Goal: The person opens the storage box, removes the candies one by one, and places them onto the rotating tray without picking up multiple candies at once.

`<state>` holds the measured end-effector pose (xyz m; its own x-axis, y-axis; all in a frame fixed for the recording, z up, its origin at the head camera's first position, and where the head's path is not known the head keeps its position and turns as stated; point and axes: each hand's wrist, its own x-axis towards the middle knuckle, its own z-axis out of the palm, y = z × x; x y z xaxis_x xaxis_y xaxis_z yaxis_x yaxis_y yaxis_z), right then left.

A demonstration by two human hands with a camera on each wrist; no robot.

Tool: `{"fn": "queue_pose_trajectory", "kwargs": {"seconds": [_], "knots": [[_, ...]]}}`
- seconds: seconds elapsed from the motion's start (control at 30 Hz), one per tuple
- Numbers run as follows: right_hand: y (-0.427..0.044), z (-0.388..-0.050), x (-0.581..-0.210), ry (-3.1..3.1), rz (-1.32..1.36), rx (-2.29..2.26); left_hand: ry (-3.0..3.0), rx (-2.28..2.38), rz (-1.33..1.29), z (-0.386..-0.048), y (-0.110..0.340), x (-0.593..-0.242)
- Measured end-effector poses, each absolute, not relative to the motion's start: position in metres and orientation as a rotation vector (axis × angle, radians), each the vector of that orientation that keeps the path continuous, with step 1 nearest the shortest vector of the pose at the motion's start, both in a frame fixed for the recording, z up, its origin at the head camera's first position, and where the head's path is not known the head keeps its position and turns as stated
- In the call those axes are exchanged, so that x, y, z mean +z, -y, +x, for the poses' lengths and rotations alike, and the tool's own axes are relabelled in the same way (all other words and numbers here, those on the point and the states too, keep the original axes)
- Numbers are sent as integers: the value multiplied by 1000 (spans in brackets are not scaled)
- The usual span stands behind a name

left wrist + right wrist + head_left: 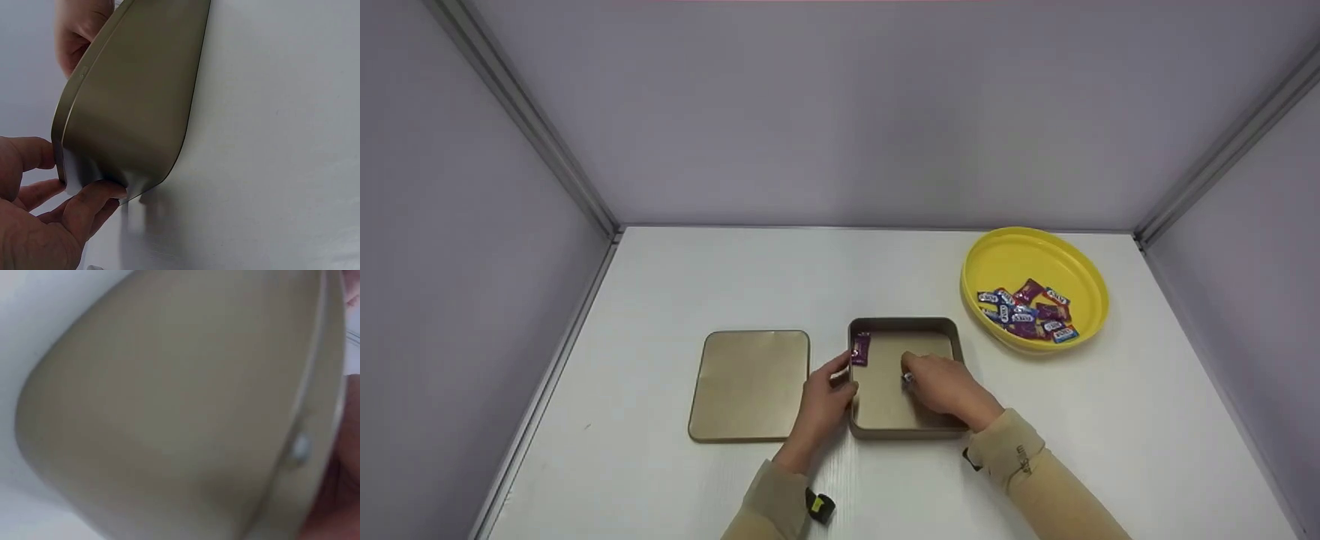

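A gold-brown square tin lies on the table with its inside facing up. A purple-wrapped candy sits in its far left corner. My left hand grips the tin's left wall; in the left wrist view its fingers curve against the wall and rim. Inside the tin, my right hand pinches a small candy in a whitish wrapper, mostly hidden by the fingers. The right wrist view shows mainly the tin's outer wall, with part of the right hand beyond the rim.
The tin's flat lid lies left of the left hand. At the back right stands a round yellow tray with several blue, red and purple wrapped candies. Grey-white panels wall the white table.
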<state>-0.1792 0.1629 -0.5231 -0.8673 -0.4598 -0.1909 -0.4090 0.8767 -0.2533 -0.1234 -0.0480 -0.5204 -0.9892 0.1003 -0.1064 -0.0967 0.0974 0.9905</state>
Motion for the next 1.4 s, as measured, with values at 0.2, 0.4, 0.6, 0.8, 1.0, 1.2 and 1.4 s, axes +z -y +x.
{"fn": "queue_pose_trajectory", "kwargs": {"seconds": [0.2, 0.4, 0.6, 0.8, 1.0, 1.2, 1.4], "knots": [[-166, -174, -518, -2823, -677, -391, -2227, 2022, 5, -130, 47, -541], [-172, -169, -513, -2854, -781, -493, -2243, 2029, 7, -137, 47, -566], [-181, -167, -509, -2853, -771, -581, -2245, 2034, 25, -136, 48, -568], [-192, -172, -506, -2793, -623, -725, -2250, 2030, 23, -136, 47, -566], [-206, -177, -500, -2741, -464, -922, -2258, 2025, 15, -137, 47, -566], [-225, -181, -499, -2736, -326, -1094, -2286, 2002, 4, -137, 47, -566], [-258, -191, -498, -2750, -134, -1319, -2251, 2020, 13, -137, 47, -567]]}}
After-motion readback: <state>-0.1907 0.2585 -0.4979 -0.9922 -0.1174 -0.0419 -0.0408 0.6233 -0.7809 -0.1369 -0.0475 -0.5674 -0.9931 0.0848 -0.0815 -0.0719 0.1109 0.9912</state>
